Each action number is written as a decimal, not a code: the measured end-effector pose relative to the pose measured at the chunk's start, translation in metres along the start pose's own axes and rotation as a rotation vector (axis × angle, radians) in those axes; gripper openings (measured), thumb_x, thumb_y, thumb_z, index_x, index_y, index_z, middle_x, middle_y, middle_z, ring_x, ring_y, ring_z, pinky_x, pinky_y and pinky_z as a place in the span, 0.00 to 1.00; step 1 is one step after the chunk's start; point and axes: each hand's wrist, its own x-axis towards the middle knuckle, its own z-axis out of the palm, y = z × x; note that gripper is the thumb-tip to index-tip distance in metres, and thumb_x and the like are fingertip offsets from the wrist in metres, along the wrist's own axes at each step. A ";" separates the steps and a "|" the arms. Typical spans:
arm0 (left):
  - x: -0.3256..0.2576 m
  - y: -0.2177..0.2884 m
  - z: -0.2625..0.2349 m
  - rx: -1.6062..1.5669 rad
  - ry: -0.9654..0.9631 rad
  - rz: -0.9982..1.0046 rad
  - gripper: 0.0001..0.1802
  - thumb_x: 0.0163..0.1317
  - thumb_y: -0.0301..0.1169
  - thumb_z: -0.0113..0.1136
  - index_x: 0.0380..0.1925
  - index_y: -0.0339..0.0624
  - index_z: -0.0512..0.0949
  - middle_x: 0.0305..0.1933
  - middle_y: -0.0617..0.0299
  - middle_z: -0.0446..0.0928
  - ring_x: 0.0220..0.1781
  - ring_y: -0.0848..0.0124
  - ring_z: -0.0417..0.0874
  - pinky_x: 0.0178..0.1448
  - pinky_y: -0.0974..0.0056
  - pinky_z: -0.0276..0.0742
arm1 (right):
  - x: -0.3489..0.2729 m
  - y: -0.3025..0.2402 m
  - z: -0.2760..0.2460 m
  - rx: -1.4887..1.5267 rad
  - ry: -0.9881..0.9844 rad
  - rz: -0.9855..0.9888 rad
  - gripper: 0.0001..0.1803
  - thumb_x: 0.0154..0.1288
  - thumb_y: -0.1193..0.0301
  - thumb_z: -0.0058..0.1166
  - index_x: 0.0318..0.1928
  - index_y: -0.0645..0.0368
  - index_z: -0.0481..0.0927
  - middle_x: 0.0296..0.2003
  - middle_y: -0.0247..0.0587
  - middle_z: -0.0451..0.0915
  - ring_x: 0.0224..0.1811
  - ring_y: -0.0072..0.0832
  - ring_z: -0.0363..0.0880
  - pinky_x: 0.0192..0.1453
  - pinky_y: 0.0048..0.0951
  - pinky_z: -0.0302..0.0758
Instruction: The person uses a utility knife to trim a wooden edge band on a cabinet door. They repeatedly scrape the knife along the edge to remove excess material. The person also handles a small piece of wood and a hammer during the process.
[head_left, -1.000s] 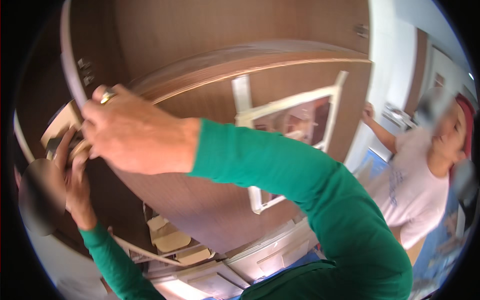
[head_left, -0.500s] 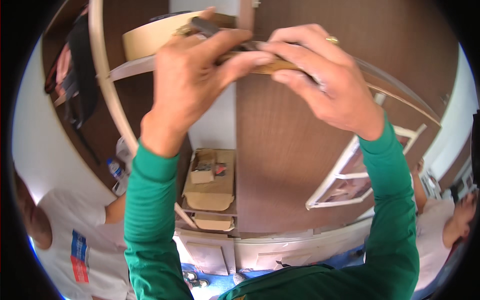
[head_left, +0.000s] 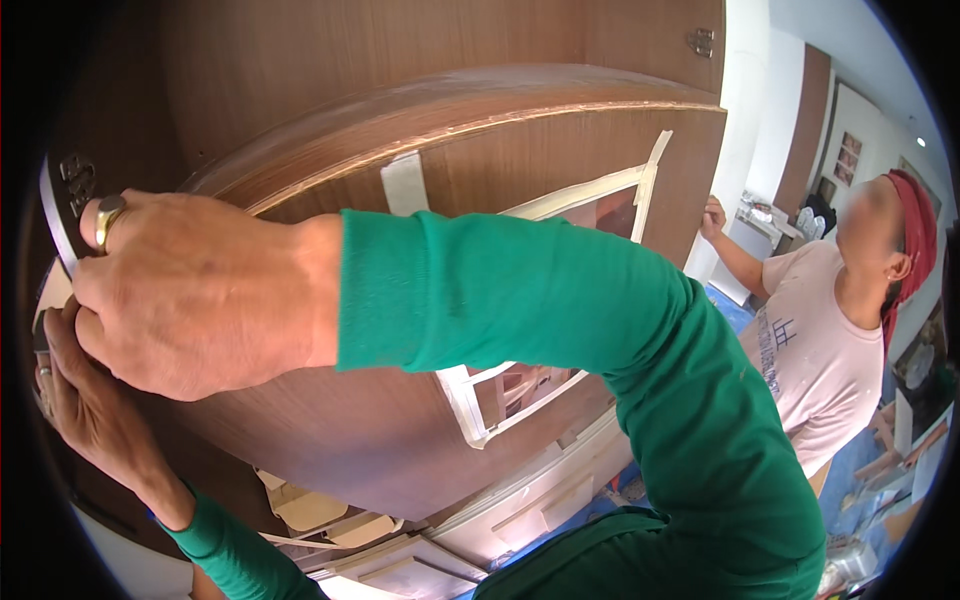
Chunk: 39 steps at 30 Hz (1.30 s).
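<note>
Brown wood-grain panel [head_left: 340, 430]: right hand [head_left: 205, 290], bearing 1 gold ring [head_left: 107, 222], curled at its left end; left hand [head_left: 105, 430] just below. Fingertips obscured; 2 grips, cannot tell either.

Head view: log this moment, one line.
right hand: at pale cabinet edge, grip unclear | left hand: just below right, hold unclear | brown panel: pale tape on face | co-worker's hand: at panel's right edge
</note>
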 end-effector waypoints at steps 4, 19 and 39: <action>-0.012 0.076 0.043 -0.480 0.029 -0.105 0.15 0.90 0.30 0.61 0.59 0.36 0.94 0.50 0.60 0.96 0.48 0.72 0.88 0.55 0.63 0.83 | -0.042 0.026 -0.047 0.021 -0.060 -0.041 0.17 0.74 0.58 0.67 0.34 0.58 0.89 0.34 0.41 0.87 0.40 0.41 0.87 0.60 0.43 0.84; -0.033 0.421 0.121 -0.410 -0.060 0.338 0.26 0.64 0.44 0.70 0.56 0.38 0.91 0.60 0.35 0.87 0.73 0.35 0.79 0.71 0.37 0.71 | -0.216 0.099 -0.370 -0.197 -0.486 0.610 0.19 0.81 0.74 0.61 0.65 0.70 0.84 0.66 0.55 0.85 0.71 0.52 0.82 0.81 0.49 0.72; 0.012 0.061 -0.014 -0.171 -0.019 0.235 0.26 0.65 0.54 0.83 0.50 0.46 0.89 0.40 0.53 0.87 0.47 0.49 0.86 0.53 0.44 0.76 | 0.003 -0.002 -0.060 0.229 -0.218 0.310 0.20 0.68 0.68 0.79 0.53 0.64 0.86 0.50 0.48 0.88 0.54 0.48 0.86 0.62 0.46 0.83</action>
